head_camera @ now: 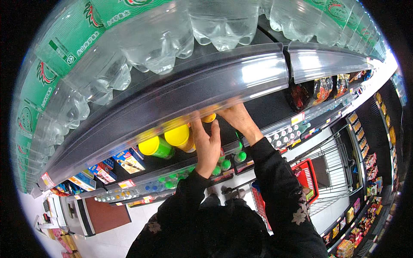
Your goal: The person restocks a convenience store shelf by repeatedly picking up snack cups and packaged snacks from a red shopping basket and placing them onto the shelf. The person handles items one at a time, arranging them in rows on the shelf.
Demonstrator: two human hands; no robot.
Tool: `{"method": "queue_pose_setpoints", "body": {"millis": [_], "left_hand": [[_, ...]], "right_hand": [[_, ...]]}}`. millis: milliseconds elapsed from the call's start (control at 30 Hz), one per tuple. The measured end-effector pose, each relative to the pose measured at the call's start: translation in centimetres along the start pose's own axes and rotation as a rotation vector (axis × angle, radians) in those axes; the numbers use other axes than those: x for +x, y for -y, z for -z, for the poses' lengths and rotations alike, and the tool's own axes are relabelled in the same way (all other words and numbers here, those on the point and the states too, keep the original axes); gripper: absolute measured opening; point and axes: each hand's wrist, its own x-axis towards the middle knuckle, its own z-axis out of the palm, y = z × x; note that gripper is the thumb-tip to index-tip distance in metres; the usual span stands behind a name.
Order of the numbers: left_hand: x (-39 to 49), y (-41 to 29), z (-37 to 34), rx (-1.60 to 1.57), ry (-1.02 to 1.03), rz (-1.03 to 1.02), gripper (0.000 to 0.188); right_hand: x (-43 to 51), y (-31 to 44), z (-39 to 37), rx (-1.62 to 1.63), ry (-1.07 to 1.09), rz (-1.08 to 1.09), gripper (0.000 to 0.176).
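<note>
Both hands reach into the shelf below the bottled-water shelf. My left hand (pixel 206 146) has its thumb apart from its fingers, beside a canister with a yellow lid (pixel 176 136). My right hand (pixel 240 121) is to its right, its fingertips hidden behind the upper shelf's clear plastic edge strip (pixel 226 84). Between the hands shows part of an orange-yellow item (pixel 209 118); whether either hand grips it cannot be told. A green canister with a yellow lid (pixel 150 146) stands further left, near the snack boxes (pixel 129 161).
Large clear water bottles with green labels (pixel 155 42) line the upper shelf. Green-capped bottles (pixel 226 165) and white-capped bottles (pixel 284 136) stand on a lower shelf. Bagged snacks (pixel 322 90) are at right. A wire shopping cart (pixel 332 174) holding a red basket (pixel 306 180) stands at lower right.
</note>
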Motion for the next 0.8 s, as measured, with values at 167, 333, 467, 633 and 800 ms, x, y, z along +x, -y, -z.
{"method": "queue_pose_setpoints", "body": {"millis": [167,333,467,633,800], "left_hand": [[0.6,1.3,-0.5,0.057,-0.014,0.005,0.069],[0.6,1.5,-0.4,0.015,0.003,0.029,0.067],[0.6,1.4,-0.3,0.021,0.024,0.027,0.066],[0.5,1.6,-0.5,0.029,0.016,0.042,0.068],[0.2,1.4,-0.5,0.082,0.008,-0.011,0.076]], "right_hand": [[0.6,-0.9,-0.9,-0.078,0.001,0.026,0.037],[0.6,-1.6,-1.2,-0.148,-0.021,0.076,0.037],[0.6,-1.5,-1.0,-0.149,-0.025,0.022,0.039],[0.6,-1.2,-0.7,-0.136,0.000,0.001,0.042],[0.3,-1.0,-0.5,-0.032,-0.030,0.010,0.048]]}}
